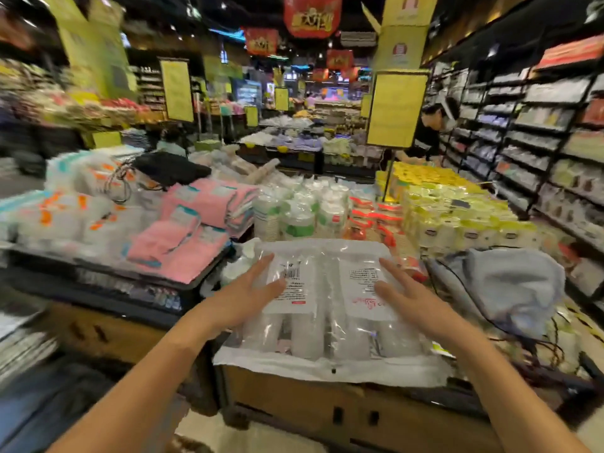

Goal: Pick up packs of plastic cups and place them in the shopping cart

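Pack: one, clear plastic, flat on the near edge of the tabletop, holding four white cylinders side by side; two white printed labels on top, the left one with a barcode, the right one with red writing.

Left hand: fingers straight and spread, lying on the pack's left label; released, grasping nothing.

Right hand: fingers straight and spread, lying on the pack's right label; likewise released.

Grey cloth bag: one, just right of the pack, with dark cords trailing beside it.

White cup stacks: several wrapped sleeves, directly behind the pack; count unclear through blur.

Red-and-white packets: a small heap, right of the cup stacks.

Yellow packs: many, stacked in rows, far right of the tabletop; too many to count.

Pink towels: two piles on the neighbouring display to the left, one behind the other.

White bundles: several, with orange and teal marks, left of the towels; blurred.

Black bag: one, behind the towels.

Yellow signs: at least four on posts along the aisle.

Person: one, in dark top, bending at the shelves on the right.

Red banners: at least three overhead.
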